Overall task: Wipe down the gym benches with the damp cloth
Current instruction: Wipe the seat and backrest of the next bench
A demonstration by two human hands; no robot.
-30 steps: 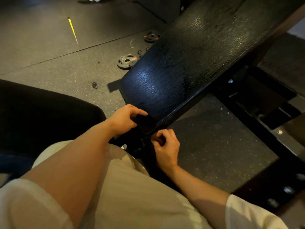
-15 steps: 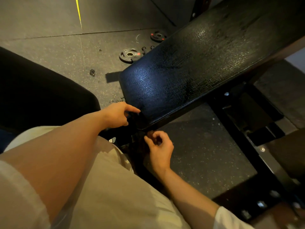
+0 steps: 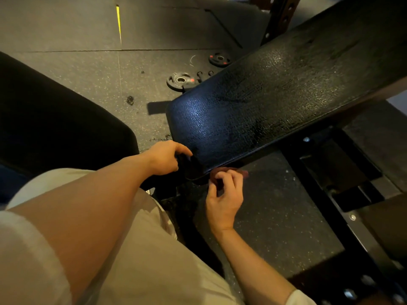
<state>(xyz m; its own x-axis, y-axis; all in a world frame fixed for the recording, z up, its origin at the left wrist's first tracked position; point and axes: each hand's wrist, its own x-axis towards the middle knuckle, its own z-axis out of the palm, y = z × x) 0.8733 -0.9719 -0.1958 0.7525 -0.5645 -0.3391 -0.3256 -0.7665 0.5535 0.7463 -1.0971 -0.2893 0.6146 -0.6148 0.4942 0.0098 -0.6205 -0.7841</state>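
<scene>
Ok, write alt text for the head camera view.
Both hands work at the near end of a glossy black textured bench pad: left hand grips its corner, right hand curls just below. Two round black weight plates lie on the floor.

I cannot make out a cloth: a dark shape under my left hand at the bench pad's near corner blends into the black vinyl. My right hand's fingertips are blurred, so whether that grip pinches anything is unclear. The pad runs off the far right edge. A second dark pad at left is cut by the frame, and its surface is lost in shadow.
</scene>
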